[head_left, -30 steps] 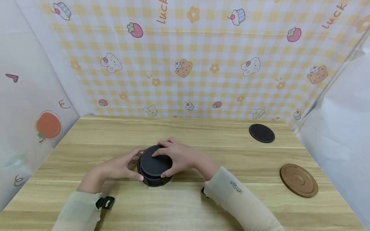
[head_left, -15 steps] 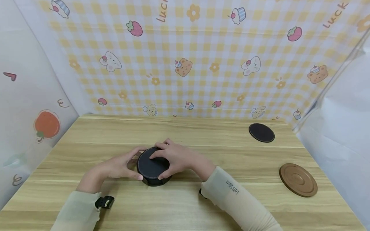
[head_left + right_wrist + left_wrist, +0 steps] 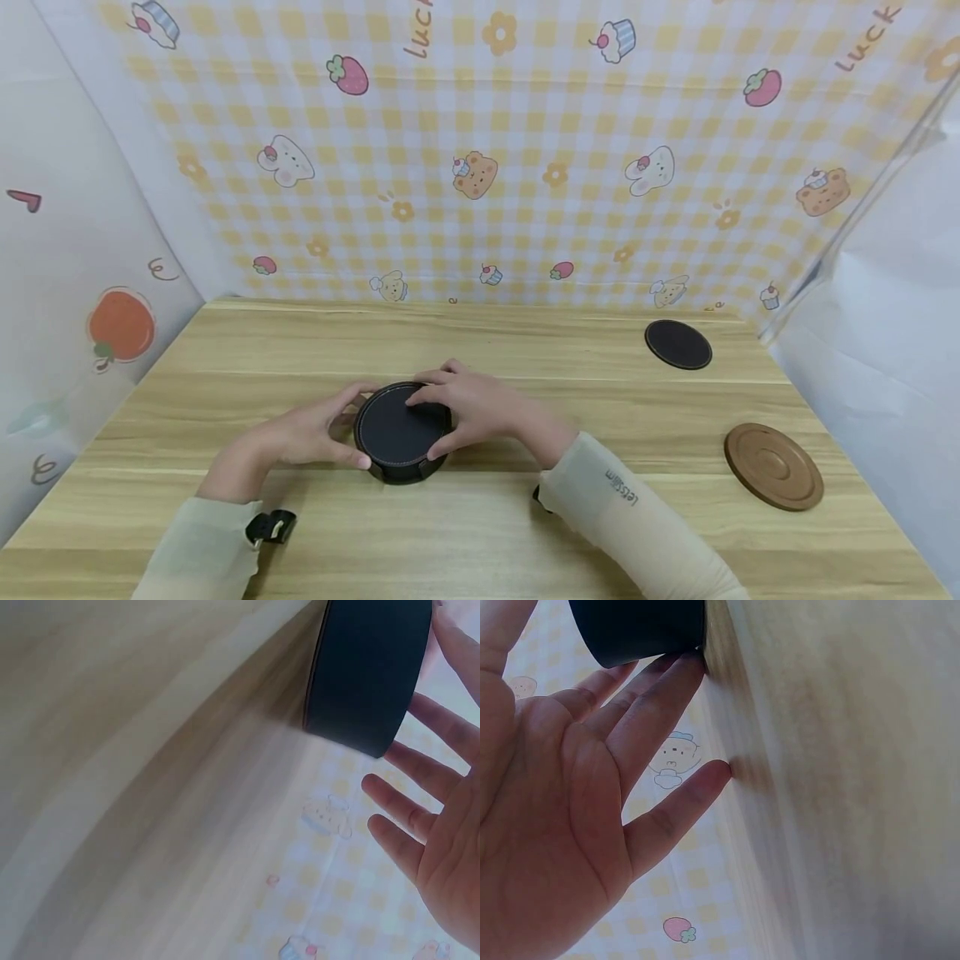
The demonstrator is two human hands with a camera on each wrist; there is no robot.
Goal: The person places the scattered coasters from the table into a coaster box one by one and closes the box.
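A round black leather-look coaster (image 3: 393,429) with stitching round its edge lies flat on top in a low round black coaster holder (image 3: 401,477). My left hand (image 3: 311,433) holds the holder's left side, thumb at the front and fingers behind. From below, the left wrist view shows those fingertips against the dark holder wall (image 3: 645,630). Over the right side spreads my right hand (image 3: 476,408), its index finger above the coaster and its thumb close to the right front rim. Its fingers look loosely extended beside the holder in the right wrist view.
Another black coaster (image 3: 678,344) lies at the back right of the wooden table (image 3: 480,533). Nearer, by the right edge, is a round brown wooden disc (image 3: 774,467) with a ringed centre. A yellow checked cloth (image 3: 555,125) hangs behind.
The top coaster, shifted right and overhanging earlier, now sits centred in the holder. My right hand moved slightly left with it, then drew back right. My left hand stayed put.
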